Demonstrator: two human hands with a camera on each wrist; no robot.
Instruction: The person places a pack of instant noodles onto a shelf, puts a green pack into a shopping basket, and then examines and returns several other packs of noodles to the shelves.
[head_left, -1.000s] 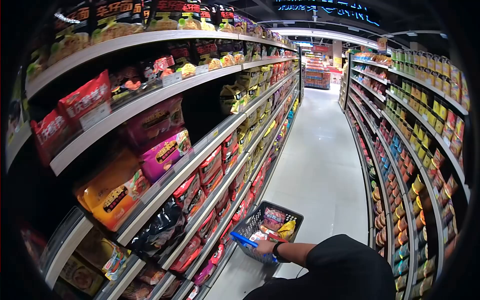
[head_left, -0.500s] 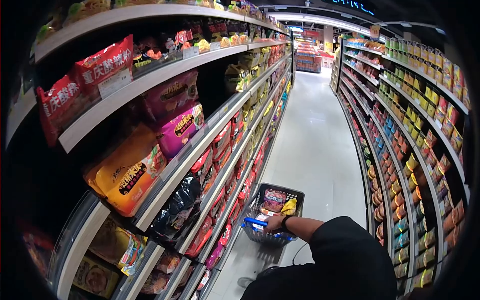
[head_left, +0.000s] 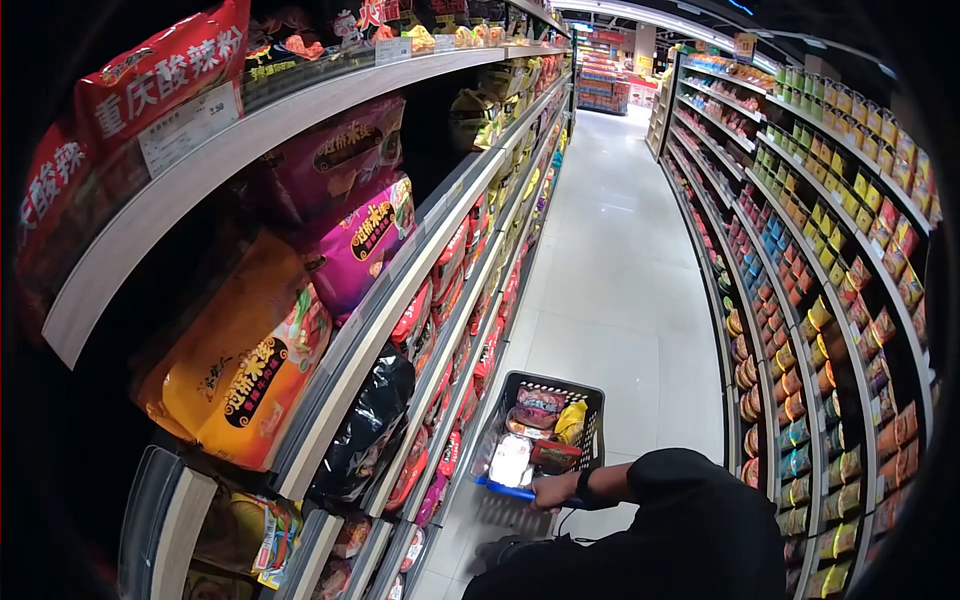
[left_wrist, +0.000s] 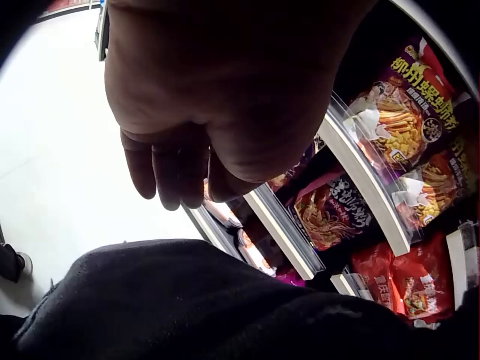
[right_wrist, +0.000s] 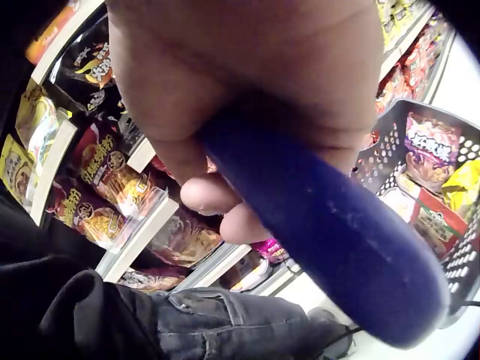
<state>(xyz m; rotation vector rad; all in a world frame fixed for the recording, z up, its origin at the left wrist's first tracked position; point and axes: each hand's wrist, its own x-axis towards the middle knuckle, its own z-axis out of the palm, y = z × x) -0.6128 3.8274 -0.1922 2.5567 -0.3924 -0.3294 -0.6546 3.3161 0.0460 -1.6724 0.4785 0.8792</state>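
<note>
My right hand [head_left: 553, 491] grips the blue handle [right_wrist: 337, 232] of a dark perforated shopping basket [head_left: 600, 402]; in the right wrist view its fingers curl round the handle. Inside the basket lie a purple food bag [head_left: 538, 405], a yellow bag [head_left: 571, 423], a red-and-green pack [head_left: 556, 456] and a bright white pack [head_left: 512, 458]. The left hand [left_wrist: 217, 90] hangs in the left wrist view with its fingers loosely lowered and nothing held, in front of shelves of noodle bags. It is out of the head view.
Tall shelves line both sides of a pale-floored aisle [head_left: 640, 300]. At the near left are an orange bag [head_left: 235, 365], a magenta bag [head_left: 365, 240] and a red bag [head_left: 165, 75]. Cups and cans fill the right shelf [head_left: 830, 230]. A display [head_left: 603, 80] stands at the far end.
The view has tilted down and moved along the aisle, so the left shelf bags look larger. The basket now shows more of its contents, and the right hand still grips its handle.
</note>
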